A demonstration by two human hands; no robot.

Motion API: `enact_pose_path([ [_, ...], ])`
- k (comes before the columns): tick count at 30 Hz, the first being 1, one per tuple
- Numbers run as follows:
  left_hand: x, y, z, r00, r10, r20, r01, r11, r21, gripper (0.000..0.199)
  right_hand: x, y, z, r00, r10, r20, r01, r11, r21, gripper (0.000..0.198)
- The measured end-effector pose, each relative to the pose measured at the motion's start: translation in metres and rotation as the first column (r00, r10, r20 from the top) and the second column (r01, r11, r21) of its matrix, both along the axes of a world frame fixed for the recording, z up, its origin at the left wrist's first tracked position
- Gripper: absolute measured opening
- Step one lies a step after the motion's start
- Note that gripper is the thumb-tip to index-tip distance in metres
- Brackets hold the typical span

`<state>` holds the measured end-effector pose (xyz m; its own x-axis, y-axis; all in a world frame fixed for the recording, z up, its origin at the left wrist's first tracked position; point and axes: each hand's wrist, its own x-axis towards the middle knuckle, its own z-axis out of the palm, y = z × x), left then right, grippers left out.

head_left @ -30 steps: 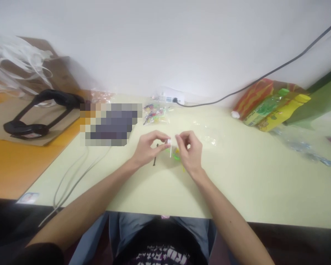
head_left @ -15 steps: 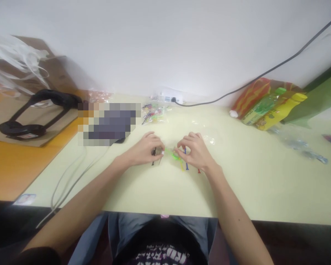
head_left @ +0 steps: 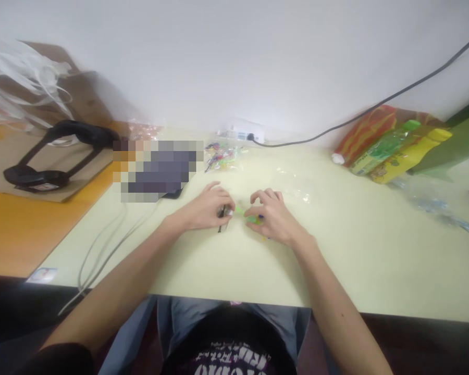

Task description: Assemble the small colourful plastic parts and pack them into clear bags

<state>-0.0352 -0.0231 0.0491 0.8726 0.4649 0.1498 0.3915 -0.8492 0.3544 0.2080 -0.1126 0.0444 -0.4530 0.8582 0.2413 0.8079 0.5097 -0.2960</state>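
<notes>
Seemingly a picking step: left hand (head_left: 208, 210) pinches a white piece (head_left: 230, 212); right hand (head_left: 275, 219), grip unclear, is at a green piece (head_left: 252, 219), needing fine pinching.

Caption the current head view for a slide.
Left hand and right hand over a pale tabletop, bright green piece between them, clear bag of colorful bits behind.
</notes>
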Motion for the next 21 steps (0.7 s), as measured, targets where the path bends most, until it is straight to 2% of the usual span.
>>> enact_pose_path([
  [13,-0.004,0.005,-0.005,0.998,-0.027,0.058,0.028,0.999,-0.020,0.015,0.001,0.002,-0.004,0.998,-0.066,-0.006,0.066,0.998,-0.009,0.009],
  [17,-0.002,0.004,-0.007,0.996,-0.023,0.089,0.021,0.999,0.031,0.024,0.003,0.002,-0.004,0.997,-0.083,0.002,0.083,0.997,-0.006,0.008],
  [21,0.007,-0.002,-0.013,0.985,-0.037,0.168,0.021,0.995,0.096,0.020,0.005,0.003,-0.005,0.994,-0.108,0.014,0.108,0.994,-0.008,0.011],
])
